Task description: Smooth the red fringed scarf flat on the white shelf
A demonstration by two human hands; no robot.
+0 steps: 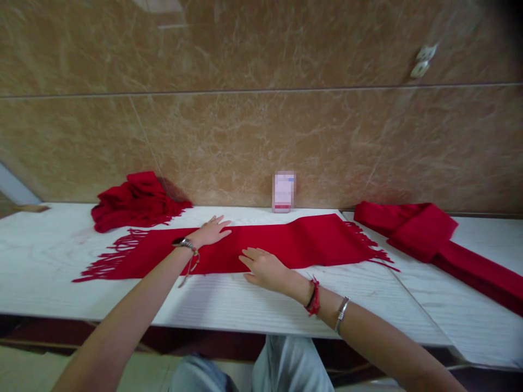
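Note:
A red fringed scarf (310,242) lies stretched out lengthwise in front of me, its tassels at both the left and right ends. My left hand (210,232) rests on the scarf near its far edge, fingers spread. Closer to the near edge, my right hand (263,267) lies over the cloth with its fingers extended. Neither hand grips the fabric. The right part of the scarf shows a slight ripple.
On the white table (229,305), a crumpled red scarf (131,204) sits at the back left. Another folded red cloth (425,234) trails off to the right. A blurred phone-like object (284,190) leans on the brown marbled wall (245,136).

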